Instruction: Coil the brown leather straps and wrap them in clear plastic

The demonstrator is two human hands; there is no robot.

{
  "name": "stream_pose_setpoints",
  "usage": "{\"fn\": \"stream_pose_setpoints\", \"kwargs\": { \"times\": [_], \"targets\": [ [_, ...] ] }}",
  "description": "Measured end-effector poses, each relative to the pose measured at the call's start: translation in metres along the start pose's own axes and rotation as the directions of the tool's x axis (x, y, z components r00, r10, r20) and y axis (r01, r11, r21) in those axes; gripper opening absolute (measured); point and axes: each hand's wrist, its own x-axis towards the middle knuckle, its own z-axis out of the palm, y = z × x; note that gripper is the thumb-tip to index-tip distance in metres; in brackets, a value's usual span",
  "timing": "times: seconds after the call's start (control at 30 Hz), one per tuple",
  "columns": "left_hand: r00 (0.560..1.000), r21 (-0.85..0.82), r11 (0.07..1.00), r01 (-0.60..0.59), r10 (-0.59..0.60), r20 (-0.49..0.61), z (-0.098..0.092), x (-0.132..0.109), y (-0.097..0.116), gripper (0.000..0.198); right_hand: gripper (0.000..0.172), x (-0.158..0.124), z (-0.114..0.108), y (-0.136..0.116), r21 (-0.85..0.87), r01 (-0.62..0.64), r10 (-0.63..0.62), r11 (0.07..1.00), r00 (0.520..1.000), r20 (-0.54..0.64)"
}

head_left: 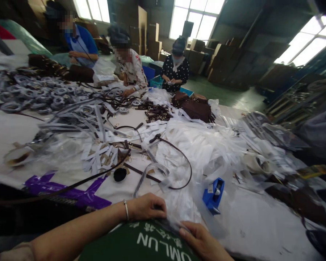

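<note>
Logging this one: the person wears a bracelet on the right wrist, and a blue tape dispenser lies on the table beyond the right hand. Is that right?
Not quite: the head view shows the bracelet on the wrist of the left hand. The blue tape dispenser does lie on the table beyond the right hand.

Three co-workers (179, 74), one worktop (260, 224)

The wearer's two hands (149, 207) (198, 235); one bracelet (126, 210); one green apron (125, 246). One blue tape dispenser (214, 195), one round black pot (120, 174). Three windows (195, 18). The coiled grey bundles (38, 95) and white strips (99, 157) are too many to count.
</note>
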Motion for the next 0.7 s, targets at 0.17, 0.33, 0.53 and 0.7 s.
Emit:
{"fn": "stream_pose_setpoints", "kwargs": {
  "times": [0.17, 0.33, 0.53, 0.7],
  "targets": [
    [0.991, 0.075, 0.992, -0.101, 0.107, -0.078, 0.021, 0.002, 0.008, 0.027, 0.048, 0.015, 0.005, 0.011, -0.249, 0.032, -0.05, 0.968, 0.997, -0.065],
    [0.973, 0.218, 0.954, -0.205, 0.223, -0.062, 0.027, 0.009, 0.011, 0.024, 0.049, 0.015, 0.001, 0.016, -0.251, 0.007, -0.043, 0.968, 0.99, -0.136],
    [0.964, 0.268, 0.957, -0.114, 0.172, -0.203, 0.024, 0.014, 0.01, 0.021, 0.045, 0.008, -0.002, 0.016, -0.192, -0.046, 0.004, 0.98, 0.976, -0.216],
    [0.957, 0.34, 0.92, -0.196, 0.256, -0.14, 0.031, 0.02, 0.011, 0.023, 0.044, 0.012, 0.005, 0.014, -0.401, 0.001, -0.124, 0.916, 0.951, -0.283]
  ]
}}
